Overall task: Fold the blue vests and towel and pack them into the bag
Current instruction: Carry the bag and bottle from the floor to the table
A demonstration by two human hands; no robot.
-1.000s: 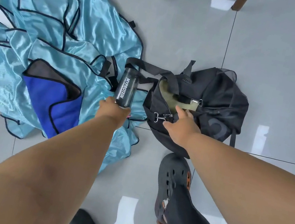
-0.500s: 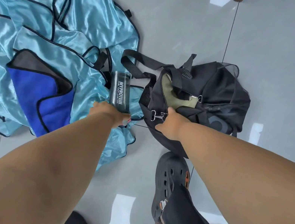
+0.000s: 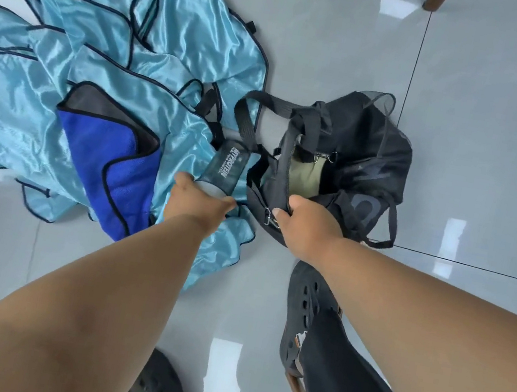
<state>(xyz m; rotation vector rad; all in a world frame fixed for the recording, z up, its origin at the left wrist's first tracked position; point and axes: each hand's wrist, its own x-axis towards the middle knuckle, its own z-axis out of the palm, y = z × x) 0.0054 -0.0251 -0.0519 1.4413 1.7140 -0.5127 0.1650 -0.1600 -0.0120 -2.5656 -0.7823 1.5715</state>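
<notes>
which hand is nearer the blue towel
Left. The left hand grips the dark bottle just to the right of the blue towel, over the vests. The right hand is farther right, gripping the rim of the black bag.

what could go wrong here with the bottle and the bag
The left hand grips the dark bottle only at its end, so it could slip onto the blue vests. The right hand holds just one edge of the black bag, so its soft opening may sag. A loose strap crosses the bottle and could snag.
</notes>
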